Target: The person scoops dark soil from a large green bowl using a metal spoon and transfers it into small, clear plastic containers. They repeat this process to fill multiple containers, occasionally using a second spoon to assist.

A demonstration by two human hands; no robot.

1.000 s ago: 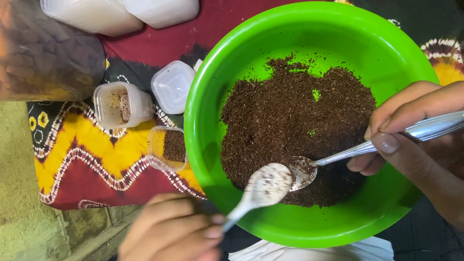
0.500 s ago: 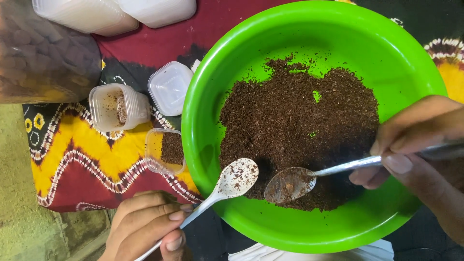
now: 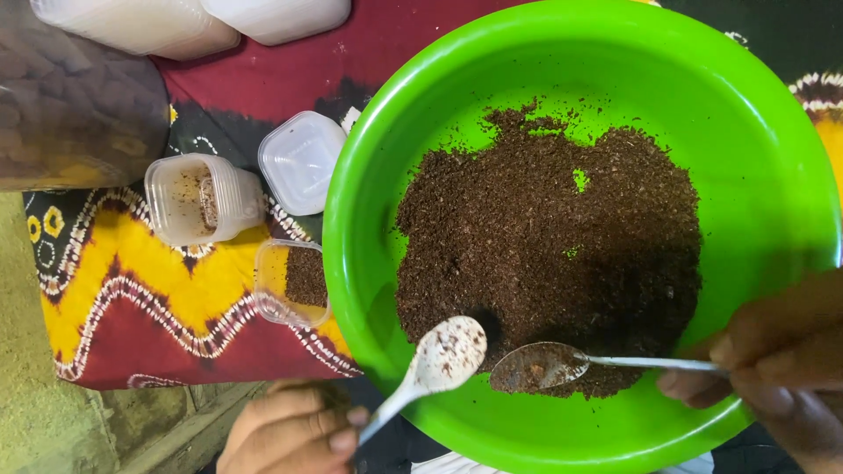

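Observation:
A big green plastic bowl [image 3: 369,175] holds a heap of dark brown ground powder [image 3: 544,246]. My left hand [image 3: 290,430], at the bottom edge, grips the handle of a white plastic spoon [image 3: 448,351]; its powder-dusted bowl rests over the near edge of the heap. My right hand [image 3: 773,369], at the lower right, pinches the handle of a metal spoon [image 3: 536,367] that lies in the powder just right of the white spoon. The two spoon heads are a little apart.
Left of the bowl, on a red, yellow and black patterned cloth [image 3: 132,298], sit a small clear container partly filled with powder [image 3: 294,281], a tipped clear container [image 3: 198,200] and a square lid [image 3: 301,161]. White containers [image 3: 140,22] and a dark bag [image 3: 70,114] lie at the top left.
The two spoons were touching a second ago. My left hand has drawn the white spoon off to the left, and the metal spoon has sunk lower into the powder.

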